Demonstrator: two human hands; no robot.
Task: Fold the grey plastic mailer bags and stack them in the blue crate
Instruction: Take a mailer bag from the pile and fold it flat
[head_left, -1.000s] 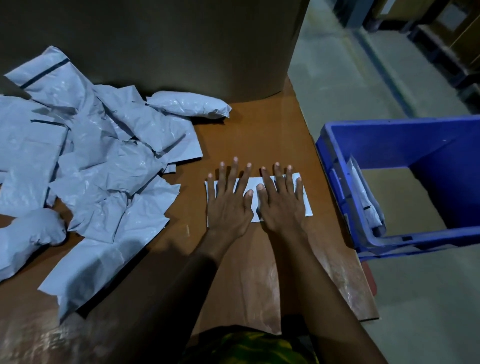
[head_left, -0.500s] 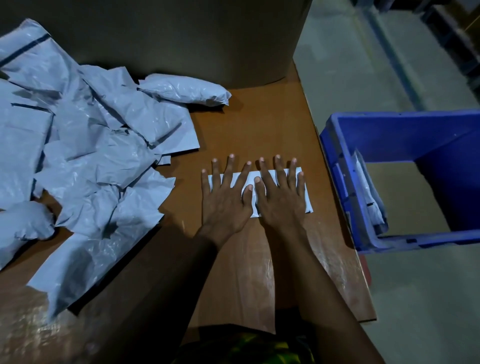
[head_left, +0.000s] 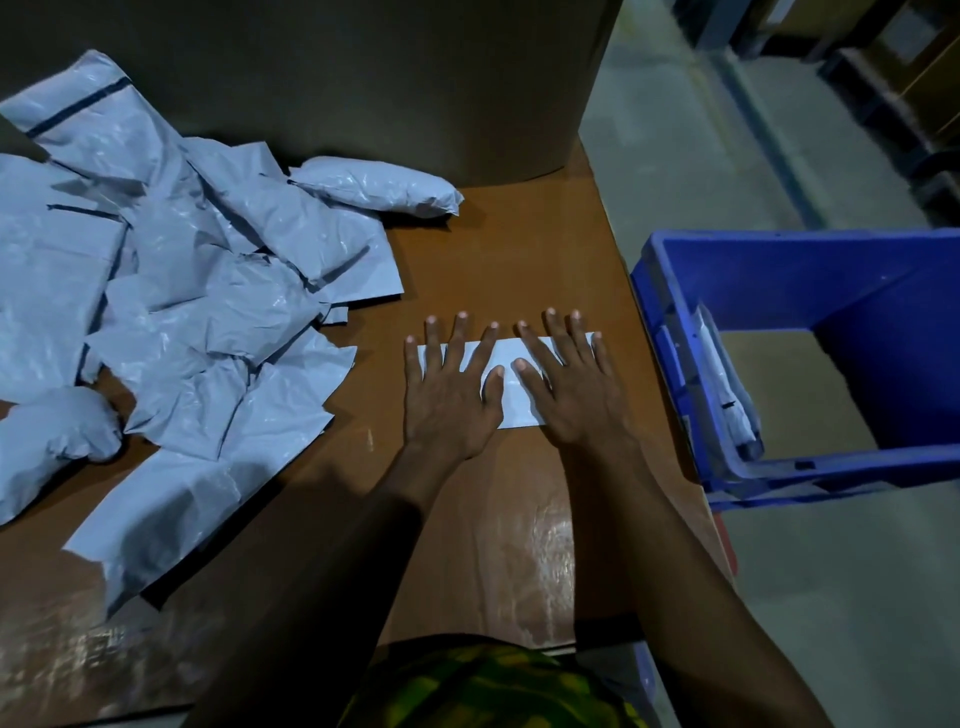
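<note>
Two hands, the left hand (head_left: 449, 400) and the right hand (head_left: 574, 395), are pressing down with straight fingers on one folded grey bag (head_left: 514, 408). The bag is lying on the table (head_left: 519, 249) beside one blue crate (head_left: 831, 275) (one messy pile (head_left: 197, 312) is lying to the left). Hands and bag are staying where they were before.

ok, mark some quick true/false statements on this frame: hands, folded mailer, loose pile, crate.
1. Both the left hand and right hand press flat on the folded mailer. True.
2. The pile of unfolded mailers lies right of the hands. False: it lies to their left.
3. The blue crate stands on the table. False: it sits beside the table, past its right edge.
4. Inside the crate, stacked mailers already lean against its left wall. True.
</note>
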